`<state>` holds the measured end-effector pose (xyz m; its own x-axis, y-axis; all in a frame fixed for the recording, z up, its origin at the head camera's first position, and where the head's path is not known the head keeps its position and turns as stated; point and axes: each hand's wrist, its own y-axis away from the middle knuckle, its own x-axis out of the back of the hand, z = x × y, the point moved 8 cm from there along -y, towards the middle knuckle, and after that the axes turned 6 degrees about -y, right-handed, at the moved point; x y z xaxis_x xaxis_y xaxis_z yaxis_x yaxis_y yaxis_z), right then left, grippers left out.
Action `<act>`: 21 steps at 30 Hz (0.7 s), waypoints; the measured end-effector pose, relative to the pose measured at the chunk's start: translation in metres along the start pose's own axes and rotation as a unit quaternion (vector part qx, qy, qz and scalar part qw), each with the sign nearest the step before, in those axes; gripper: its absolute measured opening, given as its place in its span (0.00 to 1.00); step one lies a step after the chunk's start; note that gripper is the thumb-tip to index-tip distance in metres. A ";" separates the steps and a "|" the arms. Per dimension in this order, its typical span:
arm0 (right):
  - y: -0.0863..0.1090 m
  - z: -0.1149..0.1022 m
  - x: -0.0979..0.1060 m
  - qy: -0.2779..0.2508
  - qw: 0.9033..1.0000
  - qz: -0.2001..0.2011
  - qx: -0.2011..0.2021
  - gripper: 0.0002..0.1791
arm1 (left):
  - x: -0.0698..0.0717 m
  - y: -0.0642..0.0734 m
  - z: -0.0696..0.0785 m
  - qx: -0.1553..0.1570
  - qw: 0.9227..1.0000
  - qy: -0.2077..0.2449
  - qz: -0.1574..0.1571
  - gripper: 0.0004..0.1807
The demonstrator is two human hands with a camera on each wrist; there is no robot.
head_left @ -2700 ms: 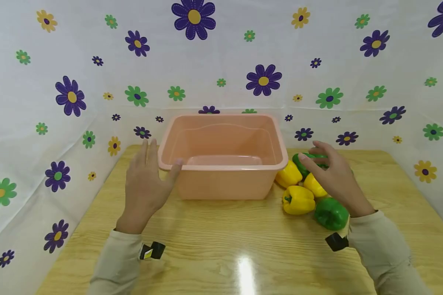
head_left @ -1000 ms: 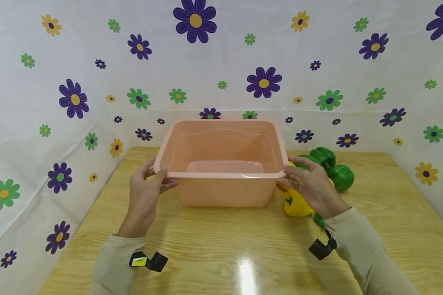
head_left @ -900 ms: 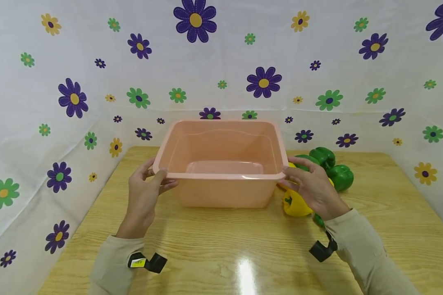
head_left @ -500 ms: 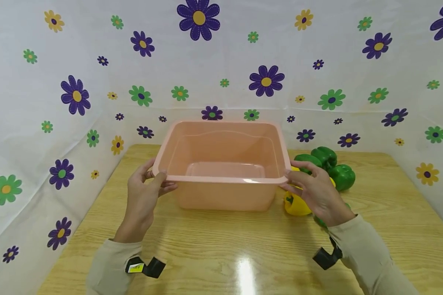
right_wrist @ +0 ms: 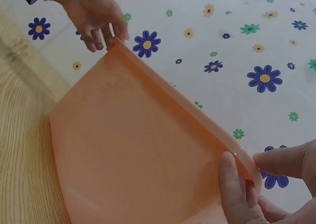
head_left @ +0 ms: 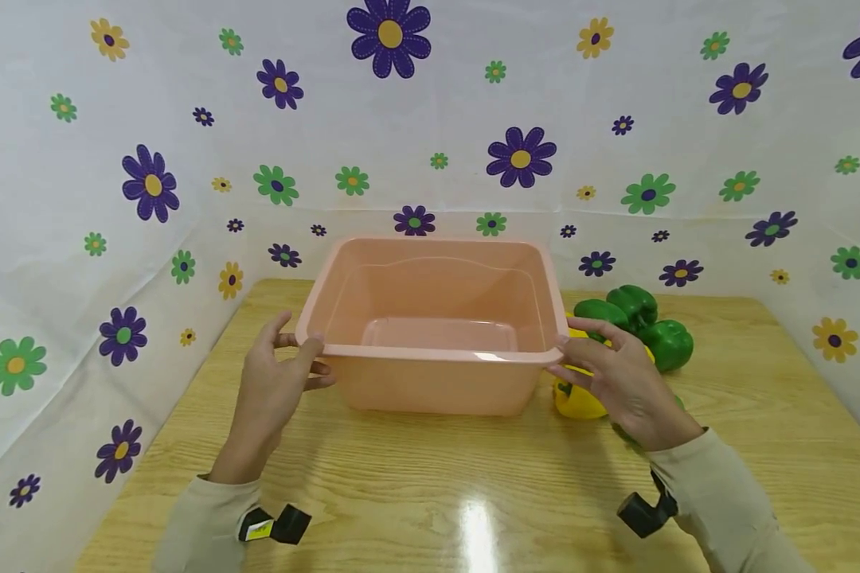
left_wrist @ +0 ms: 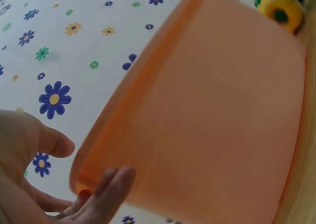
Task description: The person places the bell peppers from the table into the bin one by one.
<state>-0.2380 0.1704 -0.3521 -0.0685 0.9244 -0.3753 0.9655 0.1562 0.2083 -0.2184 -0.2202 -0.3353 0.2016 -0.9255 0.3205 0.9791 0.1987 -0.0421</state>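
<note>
A pink plastic basin [head_left: 430,382] stands at the middle of the table, its open top tilted toward me. At its near left corner my left hand [head_left: 272,390] has loosened and spread fingers; in the left wrist view the thumb [left_wrist: 57,142] is just off the rim while the other fingers lie below it. My right hand [head_left: 627,382] pinches the near right corner, thumb on the rim and fingers [right_wrist: 234,184] under it. Behind the right hand lie yellow bell peppers [head_left: 576,402] and green bell peppers [head_left: 668,344], some partly hidden.
The wooden table [head_left: 401,485] reaches to a white flower-printed cloth [head_left: 430,103] at the back and sides. The peppers sit close against the basin's right side. Bare wood shows in front of the basin.
Both hands came in from beside the basin and took its near corners. The basin shifted slightly toward me. Over the last half second the left fingers loosened and spread.
</note>
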 end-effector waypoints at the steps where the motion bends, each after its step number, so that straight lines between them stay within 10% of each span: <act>1: 0.000 -0.001 0.001 0.002 1.000 -0.001 0.000 0.33 | 0.003 0.000 0.001 -0.006 0.999 -0.042 0.005 0.40; 7: 0.000 -0.005 0.006 0.008 1.000 0.003 -0.005 0.37 | 0.022 0.005 0.025 -0.080 0.953 -0.273 0.102 0.42; 12: -0.002 -0.005 0.004 0.011 1.000 0.000 -0.009 0.40 | 0.007 0.014 0.057 -0.213 0.909 -0.322 0.160 0.43; 17: -0.002 -0.002 0.002 0.008 1.000 0.001 -0.011 0.40 | -0.024 0.021 0.082 -0.362 0.851 -0.348 0.157 0.46; 21: -0.003 -0.001 0.001 0.008 1.000 0.000 -0.010 0.40 | -0.051 0.025 0.089 -0.414 0.822 -0.375 0.113 0.46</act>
<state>-0.2414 0.1707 -0.3526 -0.0736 0.9299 -0.3605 0.9604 0.1634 0.2255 -0.2069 -0.1394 -0.2683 0.6131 -0.3746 0.6956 0.6621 -0.2367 -0.7111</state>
